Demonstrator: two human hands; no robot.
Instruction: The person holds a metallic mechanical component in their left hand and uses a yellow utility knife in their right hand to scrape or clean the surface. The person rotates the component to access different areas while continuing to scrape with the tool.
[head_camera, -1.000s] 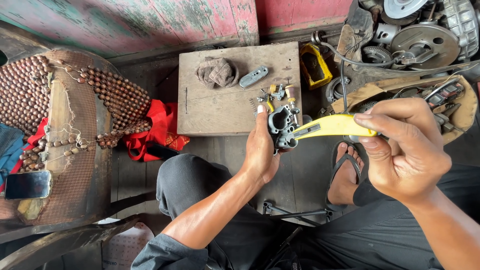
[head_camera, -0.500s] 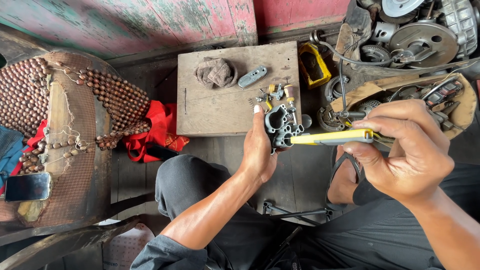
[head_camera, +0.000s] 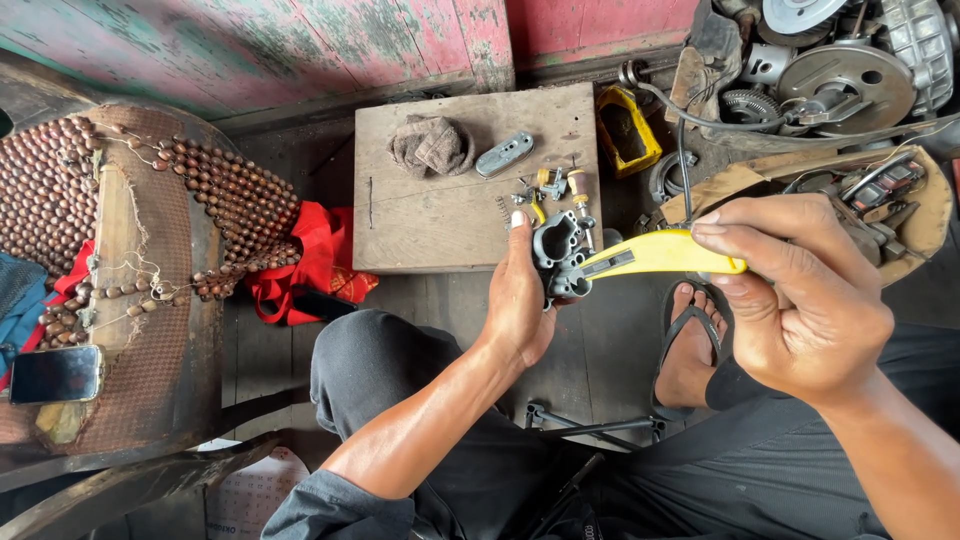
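A: What do the hands grip?
B: Left hand (head_camera: 520, 300) clasps a grey carburetor body (head_camera: 560, 255) above the wooden worktop's (head_camera: 430, 215) near right edge; right hand (head_camera: 795, 295) pinches a yellow-handled tool (head_camera: 660, 253) touching it.

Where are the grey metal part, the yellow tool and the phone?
Metal part (head_camera: 558, 255), head view: middle of its grey body, in the left hand.
Yellow tool (head_camera: 655, 252), head view: middle of its yellow handle, before the right hand's fingers.
Phone (head_camera: 55, 373), head view: middle of its dark screen.
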